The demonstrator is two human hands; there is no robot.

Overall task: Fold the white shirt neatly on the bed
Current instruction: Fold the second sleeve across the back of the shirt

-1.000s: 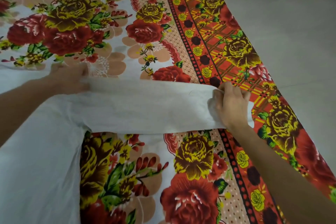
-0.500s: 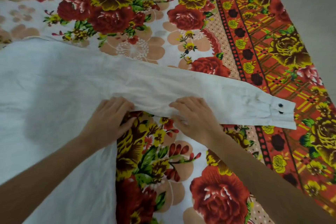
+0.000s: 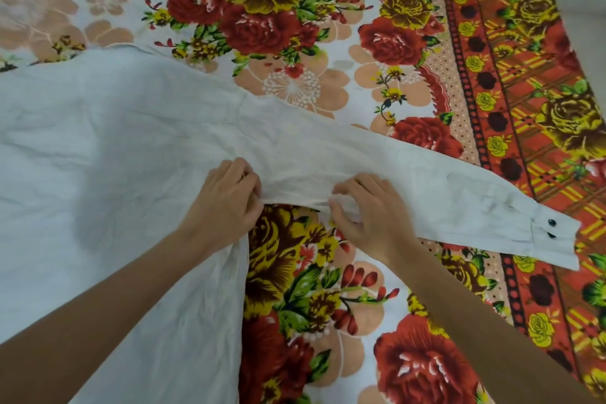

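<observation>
The shirt (image 3: 98,147) lies on the bed (image 3: 410,43) at frame left, its sleeve (image 3: 442,193) stretching right; both hands centre.

We logged a shirt (image 3: 98,141), plain white, dark buttons (image 3: 552,222) at its cuff (image 3: 557,246); a bedsheet (image 3: 377,52), white with red and yellow roses, orange checked border at right.

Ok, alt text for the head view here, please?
The person's left hand and right hand grip the lower edge of the sleeve of a white shirt near the armpit. The shirt lies spread on a floral bedsheet, the sleeve stretched out to the right, ending in a cuff with two dark buttons.
</observation>
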